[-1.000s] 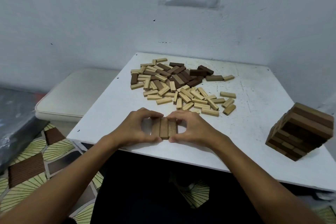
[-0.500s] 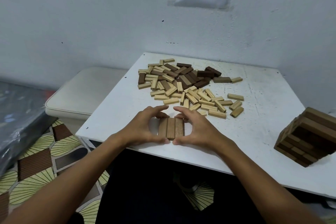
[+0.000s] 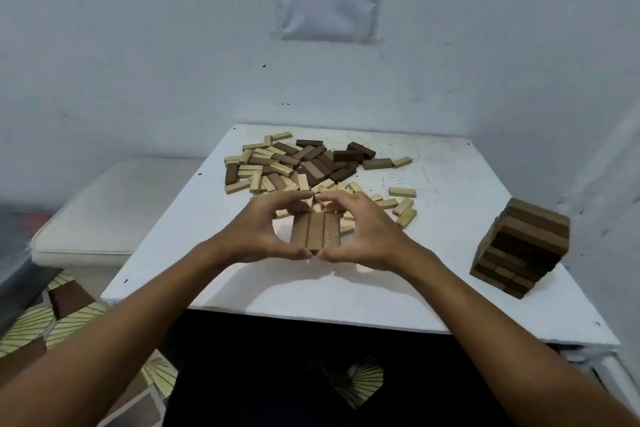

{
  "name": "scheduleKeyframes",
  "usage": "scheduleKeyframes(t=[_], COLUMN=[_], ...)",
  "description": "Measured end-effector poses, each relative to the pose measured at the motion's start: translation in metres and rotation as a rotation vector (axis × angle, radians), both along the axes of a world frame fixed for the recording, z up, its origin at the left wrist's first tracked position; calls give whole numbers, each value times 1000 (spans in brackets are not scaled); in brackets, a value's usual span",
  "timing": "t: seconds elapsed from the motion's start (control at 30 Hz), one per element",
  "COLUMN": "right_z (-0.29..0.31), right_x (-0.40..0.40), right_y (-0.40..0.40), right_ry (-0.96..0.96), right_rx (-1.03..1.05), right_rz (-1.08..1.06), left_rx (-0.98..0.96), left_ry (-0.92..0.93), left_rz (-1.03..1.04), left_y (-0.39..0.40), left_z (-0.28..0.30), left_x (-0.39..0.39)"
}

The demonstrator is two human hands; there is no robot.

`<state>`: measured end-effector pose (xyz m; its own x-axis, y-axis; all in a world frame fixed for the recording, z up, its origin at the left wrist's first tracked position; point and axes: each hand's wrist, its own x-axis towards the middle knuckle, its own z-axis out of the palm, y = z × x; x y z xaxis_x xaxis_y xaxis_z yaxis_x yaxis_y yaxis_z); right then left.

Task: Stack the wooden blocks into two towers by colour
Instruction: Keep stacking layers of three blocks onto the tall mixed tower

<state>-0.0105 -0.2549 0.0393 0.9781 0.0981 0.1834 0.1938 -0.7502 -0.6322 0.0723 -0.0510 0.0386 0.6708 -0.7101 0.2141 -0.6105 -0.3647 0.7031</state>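
We are seeing three blocks (image 3: 315, 230) lying side by side near the table's (image 3: 450, 218) front edge, the loose pile (image 3: 311, 170) lying behind them, the tower (image 3: 519, 250) standing right.

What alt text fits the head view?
Both hands, left hand and right hand, grip three brown blocks held side by side above a white table; a mixed block pile lies behind and a brown tower stands right.

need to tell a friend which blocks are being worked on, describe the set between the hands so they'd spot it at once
On the white table, look at the near edge in front of the loose pile. Three brown blocks lie flat, side by side, framed by the left hand and right hand. Unlike the scattered pile and the tall tower, they form one neat row.
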Motion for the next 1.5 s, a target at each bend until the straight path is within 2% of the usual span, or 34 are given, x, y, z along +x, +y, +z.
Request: scheduleKeyframes(t=[0.27, 0.53, 0.93, 1.5], right_z=[65, 88, 72, 49], right_x=[-33, -86, -137, -136], right_y=[-60, -124, -187, -202], right_ry=[-115, -139, -70, -17], right_rx=[-6, 6, 35, 104], right_rz=[-190, -372, -542, -561], left_rx=[-51, -49, 41, 133], left_ry=[-57, -109, -63, -47], left_rz=[-197, -400, -543, -538], left_y=[-79, -169, -262, -277], left_z=[63, 91, 73, 56], left_x=[4, -15, -40, -41])
